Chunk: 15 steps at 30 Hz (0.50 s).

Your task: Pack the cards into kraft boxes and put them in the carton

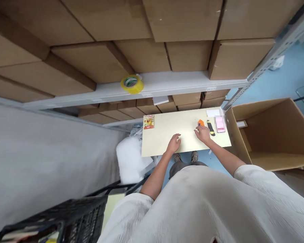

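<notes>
My left hand rests over the front part of the pale table, its fingers apart with nothing in them. Farther right, my right hand is at a small orange item with a dark blue spot; the fingers partly cover it, and I cannot make out whether they grip it. Just right of that hand lies a black and yellow box cutter. A pink item, blurred in the picture, lies by the table's right end. At the far left corner sits a colourful printed booklet or packet.
Cardboard boxes fill the metal shelves ahead, with a yellow tape roll on the shelf edge. A large open carton stands at right. White foam wrap and a black crate are at left.
</notes>
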Tool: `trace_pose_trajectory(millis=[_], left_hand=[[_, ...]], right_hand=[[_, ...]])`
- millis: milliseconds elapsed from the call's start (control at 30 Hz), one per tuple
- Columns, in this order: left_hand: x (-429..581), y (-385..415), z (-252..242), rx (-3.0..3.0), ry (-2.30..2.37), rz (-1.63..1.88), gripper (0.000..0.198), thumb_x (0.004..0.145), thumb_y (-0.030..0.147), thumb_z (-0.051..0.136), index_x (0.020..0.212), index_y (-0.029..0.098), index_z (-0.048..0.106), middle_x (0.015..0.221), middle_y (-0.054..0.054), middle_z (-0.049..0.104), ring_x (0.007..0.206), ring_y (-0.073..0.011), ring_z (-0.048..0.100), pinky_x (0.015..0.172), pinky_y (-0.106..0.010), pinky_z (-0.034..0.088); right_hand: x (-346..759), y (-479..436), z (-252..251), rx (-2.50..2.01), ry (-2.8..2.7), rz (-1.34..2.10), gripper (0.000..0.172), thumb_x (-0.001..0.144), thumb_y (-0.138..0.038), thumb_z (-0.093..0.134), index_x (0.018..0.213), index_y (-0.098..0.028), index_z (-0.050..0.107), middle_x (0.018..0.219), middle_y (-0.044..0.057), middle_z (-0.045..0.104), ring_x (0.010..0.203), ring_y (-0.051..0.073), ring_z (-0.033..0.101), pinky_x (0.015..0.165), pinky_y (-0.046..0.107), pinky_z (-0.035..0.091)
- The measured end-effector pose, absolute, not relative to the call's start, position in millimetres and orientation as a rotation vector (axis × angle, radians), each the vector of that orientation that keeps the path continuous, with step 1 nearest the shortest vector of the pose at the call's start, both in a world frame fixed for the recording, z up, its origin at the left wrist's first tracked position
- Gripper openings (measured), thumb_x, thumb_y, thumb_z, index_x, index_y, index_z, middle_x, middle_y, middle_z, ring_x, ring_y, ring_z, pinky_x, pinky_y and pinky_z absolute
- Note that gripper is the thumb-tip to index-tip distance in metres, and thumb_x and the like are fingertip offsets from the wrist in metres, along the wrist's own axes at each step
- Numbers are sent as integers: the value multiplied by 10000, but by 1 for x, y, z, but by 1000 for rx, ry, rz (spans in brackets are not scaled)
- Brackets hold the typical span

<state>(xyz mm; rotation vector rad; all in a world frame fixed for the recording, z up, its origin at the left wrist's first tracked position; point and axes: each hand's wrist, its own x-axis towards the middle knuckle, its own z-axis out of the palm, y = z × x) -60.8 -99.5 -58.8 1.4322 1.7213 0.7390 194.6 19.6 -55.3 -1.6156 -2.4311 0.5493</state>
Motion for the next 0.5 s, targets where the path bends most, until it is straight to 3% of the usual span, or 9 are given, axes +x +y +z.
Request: trace_pose_trajectory(millis=[500], left_hand=[[-119, -211, -63, 1019, 2055, 952, 380, 1003, 234, 554, 1357, 228, 691, 1472, -140, 663, 1183, -260, 735, 1041, -438, 613]], right_hand=[[76, -2, -32, -1082, -2773, 704, 261, 1107, -318, 545, 1152, -212, 779, 1107, 112, 791, 1064, 281, 687, 912, 366, 453]])
